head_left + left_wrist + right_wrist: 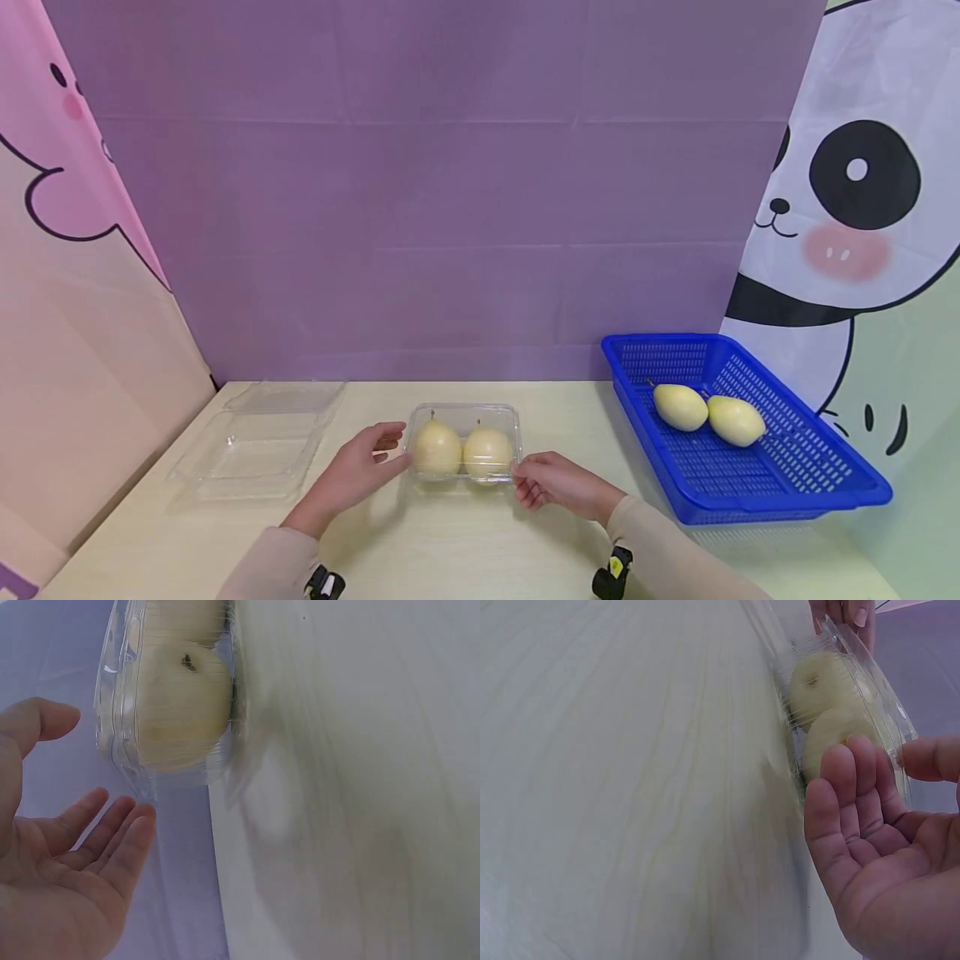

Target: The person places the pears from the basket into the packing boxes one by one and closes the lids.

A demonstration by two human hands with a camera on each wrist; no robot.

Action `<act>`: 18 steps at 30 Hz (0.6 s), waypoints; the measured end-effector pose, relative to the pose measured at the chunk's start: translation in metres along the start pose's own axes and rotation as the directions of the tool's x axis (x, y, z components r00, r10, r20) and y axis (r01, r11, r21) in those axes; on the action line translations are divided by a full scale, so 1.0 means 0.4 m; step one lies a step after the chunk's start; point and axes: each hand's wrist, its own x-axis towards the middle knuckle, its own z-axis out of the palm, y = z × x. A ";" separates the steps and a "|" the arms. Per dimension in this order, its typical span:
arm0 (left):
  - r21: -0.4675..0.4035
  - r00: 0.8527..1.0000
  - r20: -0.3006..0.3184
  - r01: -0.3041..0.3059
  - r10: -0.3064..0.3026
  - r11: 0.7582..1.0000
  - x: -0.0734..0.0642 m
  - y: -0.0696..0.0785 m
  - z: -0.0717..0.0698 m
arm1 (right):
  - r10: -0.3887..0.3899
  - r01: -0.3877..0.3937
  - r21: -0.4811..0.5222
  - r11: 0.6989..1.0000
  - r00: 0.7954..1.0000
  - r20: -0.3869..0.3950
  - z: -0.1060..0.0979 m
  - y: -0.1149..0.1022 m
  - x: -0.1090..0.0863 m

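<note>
A clear plastic clamshell box [463,410] sits mid-table, its lid down over two pale yellow pears, a left pear [438,448] and a right pear [487,454]. Beside the box's left end is my left hand [362,468], thumb and fingers spread apart and holding nothing. In the left wrist view its fingertips [142,814] are just off the box corner. At the front right corner, my right hand [558,483] pinches the box's rim. The right wrist view shows the right thumb [930,759] on the rim and the other fingers curled beside the box wall.
A blue plastic basket [757,504] stands on the right side of the table, with two more pears [708,414] inside. At the left lies an open clear plastic box [255,450]. A purple cloth [465,192] hangs behind the table's back edge.
</note>
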 end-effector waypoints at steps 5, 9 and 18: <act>0.075 0.998 -0.012 -0.060 0.061 0.995 0.003 0.019 0.008 | -0.002 0.002 0.001 1.000 1.000 0.000 0.000 0.001 0.001; 0.134 0.997 -0.015 -0.077 0.080 0.988 0.008 0.031 0.021 | -0.001 0.001 -0.001 1.000 1.000 -0.002 -0.001 0.001 0.001; 0.199 0.995 -0.018 -0.096 0.101 0.975 0.023 0.040 0.056 | 0.005 -0.005 0.001 1.000 1.000 -0.007 0.000 0.003 0.000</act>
